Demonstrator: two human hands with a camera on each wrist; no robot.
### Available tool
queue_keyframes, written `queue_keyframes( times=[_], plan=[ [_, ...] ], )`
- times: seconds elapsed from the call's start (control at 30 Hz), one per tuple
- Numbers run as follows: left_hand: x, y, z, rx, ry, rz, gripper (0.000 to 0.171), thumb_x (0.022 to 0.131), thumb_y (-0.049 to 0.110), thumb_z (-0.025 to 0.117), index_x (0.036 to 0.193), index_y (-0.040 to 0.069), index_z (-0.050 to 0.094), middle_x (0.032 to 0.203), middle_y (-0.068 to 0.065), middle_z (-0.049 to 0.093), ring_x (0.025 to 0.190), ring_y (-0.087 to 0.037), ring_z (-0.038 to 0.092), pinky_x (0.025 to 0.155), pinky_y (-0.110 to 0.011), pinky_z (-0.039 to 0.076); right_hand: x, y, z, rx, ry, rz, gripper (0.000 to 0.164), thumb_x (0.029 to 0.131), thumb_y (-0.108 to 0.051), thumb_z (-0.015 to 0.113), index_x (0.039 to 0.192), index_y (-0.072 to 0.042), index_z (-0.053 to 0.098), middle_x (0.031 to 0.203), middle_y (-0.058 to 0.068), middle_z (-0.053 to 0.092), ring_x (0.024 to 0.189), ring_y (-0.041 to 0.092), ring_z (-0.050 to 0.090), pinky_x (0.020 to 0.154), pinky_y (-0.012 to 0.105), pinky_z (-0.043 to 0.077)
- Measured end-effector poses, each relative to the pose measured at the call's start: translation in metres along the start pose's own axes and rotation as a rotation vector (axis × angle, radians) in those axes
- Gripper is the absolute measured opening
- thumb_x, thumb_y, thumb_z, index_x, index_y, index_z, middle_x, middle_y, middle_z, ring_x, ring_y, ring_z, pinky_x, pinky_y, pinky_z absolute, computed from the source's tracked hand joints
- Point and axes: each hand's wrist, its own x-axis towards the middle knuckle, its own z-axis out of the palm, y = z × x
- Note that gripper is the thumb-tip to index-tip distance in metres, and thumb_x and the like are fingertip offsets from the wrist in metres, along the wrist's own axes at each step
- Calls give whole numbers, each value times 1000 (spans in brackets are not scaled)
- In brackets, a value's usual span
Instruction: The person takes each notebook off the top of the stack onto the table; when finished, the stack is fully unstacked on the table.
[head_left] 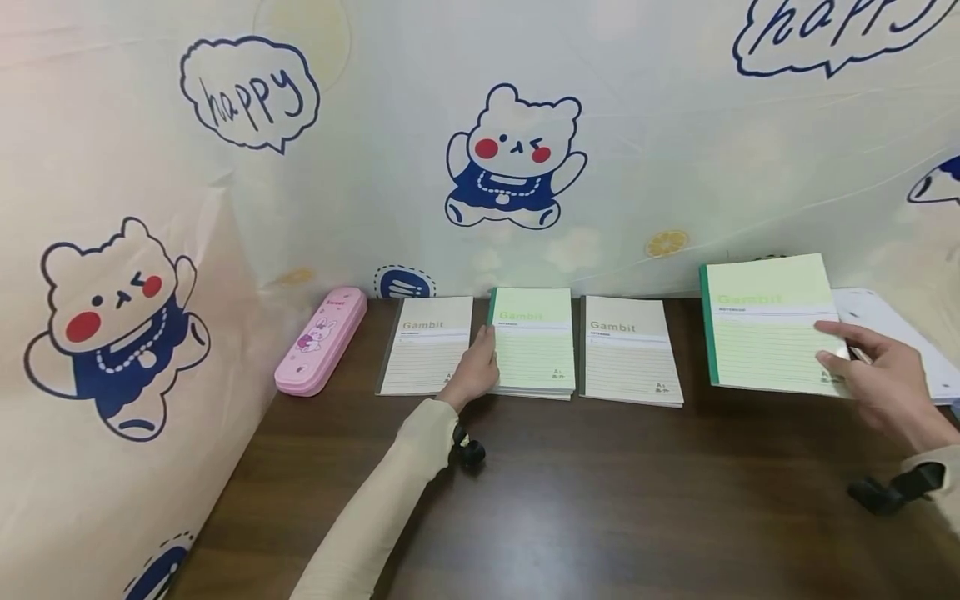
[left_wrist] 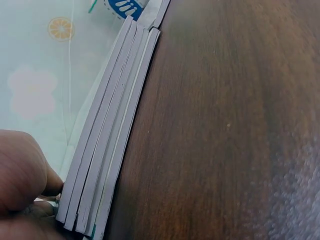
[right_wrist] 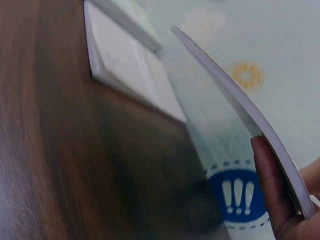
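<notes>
In the head view my right hand [head_left: 888, 375] pinches a green notebook [head_left: 772, 325] at its lower right edge, thumb and fingers on opposite faces. The right wrist view shows that notebook [right_wrist: 250, 110] edge-on, tilted and raised off the table. My left hand [head_left: 474, 367] touches the left, spine side of a stack of green-covered notebooks [head_left: 534, 342] in the middle of the row, fingers pointing away from me. Up close in the left wrist view, the stack [left_wrist: 107, 130] shows several layered edges, with part of my left hand [left_wrist: 22, 175] beside it.
Grey-covered notebooks [head_left: 427, 350] lie left of the green stack, and more grey-covered ones [head_left: 630, 350] to its right. A pink pencil case [head_left: 322, 342] stands at the far left. A white sheet-like item [head_left: 892, 325] lies behind my right hand. A printed cloth [head_left: 375, 183] hangs behind the dark wooden table [head_left: 585, 500].
</notes>
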Motion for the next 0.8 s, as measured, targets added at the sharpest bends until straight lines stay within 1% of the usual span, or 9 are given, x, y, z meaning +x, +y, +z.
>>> queue_keyframes(
  times=[0.07,0.13,0.2,0.27,0.33,0.43,0.5,0.67,0.8],
  plan=[
    [0,-2,1,-5,-3,-1,52,103,6,24,151,-8,11,161,-23,11,151,-32,5,122,-44,14,6,6,1,-8,-17,9,48,99,-24,52,146,-24,44,160,9,20,113,-5,52,49,14,39],
    [0,-3,2,-4,-13,-2,52,103,6,24,151,-7,10,161,-23,10,151,-32,4,122,-44,13,11,14,4,6,-51,3,43,97,-23,56,140,-27,51,146,1,48,111,-1,55,52,13,41],
    [1,-4,4,-2,-21,1,52,103,6,24,152,-7,10,161,-22,10,151,-32,4,122,-43,13,15,22,7,7,-83,9,36,96,-23,58,130,-30,56,118,-16,58,74,0,57,45,25,40],
    [2,-3,5,-6,-28,4,53,103,7,24,152,-6,10,161,-22,9,151,-31,4,123,-42,13,19,29,10,-29,-105,10,33,95,-22,60,127,-24,58,99,-16,56,54,3,46,41,32,34],
    [2,-2,5,-9,-27,7,53,103,8,24,152,-5,9,161,-21,9,151,-31,4,123,-41,12,22,32,16,-116,-113,5,41,95,-25,58,135,-13,56,110,3,62,66,12,48,45,27,38],
    [3,-2,4,-3,-16,7,53,103,8,24,152,-5,10,161,-20,10,151,-30,4,123,-41,12,27,34,23,-226,-133,1,51,95,-24,55,139,1,48,133,36,47,89,28,46,53,29,41],
    [3,-3,3,5,-8,5,52,103,7,24,152,-6,10,161,-20,11,151,-30,4,123,-41,12,30,33,28,-286,-158,-19,51,94,-20,52,139,4,46,141,41,36,102,39,41,66,34,43],
    [2,-4,-1,3,-10,-3,53,103,7,25,152,-6,10,161,-20,11,151,-30,4,123,-41,13,33,33,41,-434,-185,-153,49,84,-8,49,130,10,50,111,40,56,95,47,43,75,52,36],
    [2,-4,-1,-5,-10,4,53,103,8,25,152,-5,10,161,-20,10,151,-30,5,123,-42,13,31,30,48,-535,-192,-202,48,80,-5,47,124,13,49,101,45,53,93,56,36,76,65,30]
  ],
)
